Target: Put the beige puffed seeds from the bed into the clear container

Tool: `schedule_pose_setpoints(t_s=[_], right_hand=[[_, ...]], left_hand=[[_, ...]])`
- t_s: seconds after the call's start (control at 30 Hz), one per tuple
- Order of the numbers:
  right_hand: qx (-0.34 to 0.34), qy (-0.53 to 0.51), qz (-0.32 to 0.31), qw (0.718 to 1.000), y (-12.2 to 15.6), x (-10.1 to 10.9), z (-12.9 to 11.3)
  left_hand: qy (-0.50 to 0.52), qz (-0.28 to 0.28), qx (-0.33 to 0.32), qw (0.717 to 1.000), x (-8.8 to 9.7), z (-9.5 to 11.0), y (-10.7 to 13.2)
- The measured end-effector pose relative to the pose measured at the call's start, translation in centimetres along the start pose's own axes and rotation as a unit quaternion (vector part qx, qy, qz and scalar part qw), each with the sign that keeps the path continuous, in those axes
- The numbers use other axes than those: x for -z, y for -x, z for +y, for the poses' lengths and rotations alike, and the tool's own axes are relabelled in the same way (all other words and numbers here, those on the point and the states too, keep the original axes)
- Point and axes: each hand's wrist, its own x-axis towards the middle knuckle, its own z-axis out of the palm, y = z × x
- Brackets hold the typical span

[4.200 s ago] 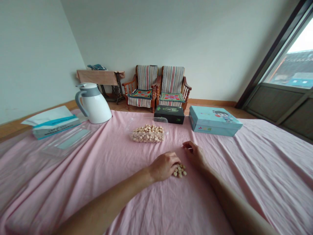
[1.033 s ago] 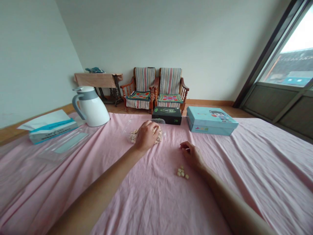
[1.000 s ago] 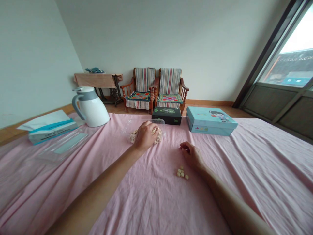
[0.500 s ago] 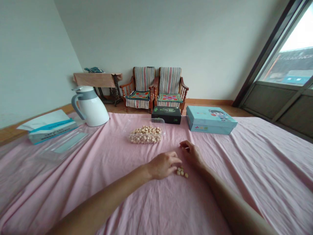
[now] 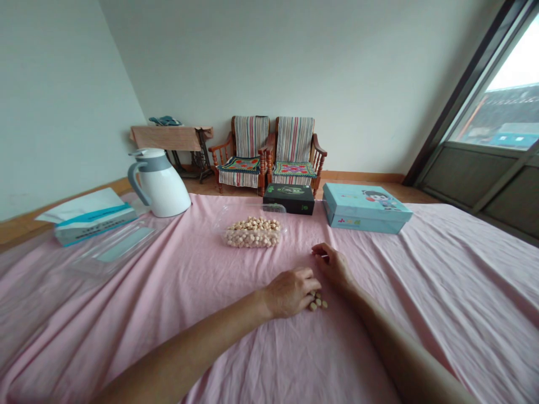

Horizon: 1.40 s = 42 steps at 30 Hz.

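Several small round beige nut-like pieces (image 5: 318,303) lie in a loose cluster on the pink cloth. My left hand (image 5: 291,293) bends over their left edge, its fingers closed down on the pieces there and hiding some of them. Just beyond the cluster, on the right, my right hand (image 5: 333,266) rests on the cloth. Its fingers curve loosely, with a gap between thumb and forefinger, and nothing shows in them. Many more such pieces fill a clear plastic box (image 5: 275,210) farther ahead.
A black box (image 5: 288,198) and a light-blue box (image 5: 366,216) stand behind. To the left are a white jug (image 5: 166,191), a tissue pack (image 5: 96,223) and a clear plastic lid (image 5: 122,247). Two wooden chairs (image 5: 251,143) stand by the wall.
My left hand has moved right and slightly nearer, from beside the pieces to over them. The cluster has shifted and partly disappeared under its fingers. My right hand has stayed in place.
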Motion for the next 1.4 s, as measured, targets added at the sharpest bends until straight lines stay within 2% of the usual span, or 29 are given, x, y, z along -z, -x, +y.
schedule_pose_setpoints(t_s=[0.3, 0.47, 0.63, 0.7, 0.8, 0.83, 0.9, 1.0, 1.07, 1.13, 1.2, 1.27, 1.33, 1.4], right_hand=[[-0.002, -0.003, 0.007, 1.0, 0.1, -0.4, 0.7], [-0.002, -0.006, 0.007, 1.0, 0.0, -0.5, 0.9], [0.0, -0.008, 0.002, 1.0, 0.0, -0.4, 0.9], [0.0, -0.007, 0.004, 1.0, -0.1, -0.4, 0.9], [-0.001, -0.005, 0.005, 1.0, -0.1, -0.4, 0.9], [-0.001, -0.004, 0.005, 1.0, -0.1, -0.4, 0.9], [-0.002, -0.004, 0.004, 1.0, -0.1, -0.4, 0.9], [-0.002, -0.003, 0.001, 1.0, 0.0, -0.3, 0.8], [-0.002, -0.003, 0.002, 1.0, 0.0, -0.3, 0.7], [-0.002, -0.002, 0.002, 1.0, 0.0, -0.3, 0.7], [-0.002, -0.001, 0.001, 1.0, 0.0, -0.2, 0.6], [-0.003, 0.0, 0.0, 1.0, 0.0, -0.2, 0.4], [-0.004, 0.001, 0.001, 1.0, 0.1, -0.1, 0.4], [-0.004, 0.0, 0.001, 1.0, 0.1, -0.1, 0.4]], left_hand=[[0.002, 0.045, 0.048, 0.998, -0.4, -0.9, 1.0], [-0.009, 0.069, 0.057, 0.996, -0.6, -0.6, 1.5], [-0.042, 0.117, 0.148, 0.981, -0.6, -0.4, 2.3], [-0.047, 0.108, 0.172, 0.978, -0.4, -0.7, 2.5], [-0.045, 0.105, 0.172, 0.978, 1.1, -1.2, 2.4], [-0.048, 0.128, 0.17, 0.976, 2.0, -1.4, 2.2], [-0.064, 0.208, 0.17, 0.961, 4.2, -2.0, 1.6], [-0.087, 0.34, 0.174, 0.92, 7.5, -3.4, 0.7], [-0.092, 0.373, 0.178, 0.906, 8.9, -4.3, 0.3], [-0.1, 0.383, 0.177, 0.901, 9.3, -4.9, 0.3], [-0.102, 0.38, 0.166, 0.904, 8.7, -4.9, 0.5], [-0.078, 0.338, 0.143, 0.927, 7.4, -4.3, 0.7], [-0.03, 0.242, 0.116, 0.963, 5.8, -3.4, 0.9], [0.015, 0.13, 0.088, 0.988, 4.0, -2.4, 1.0]])
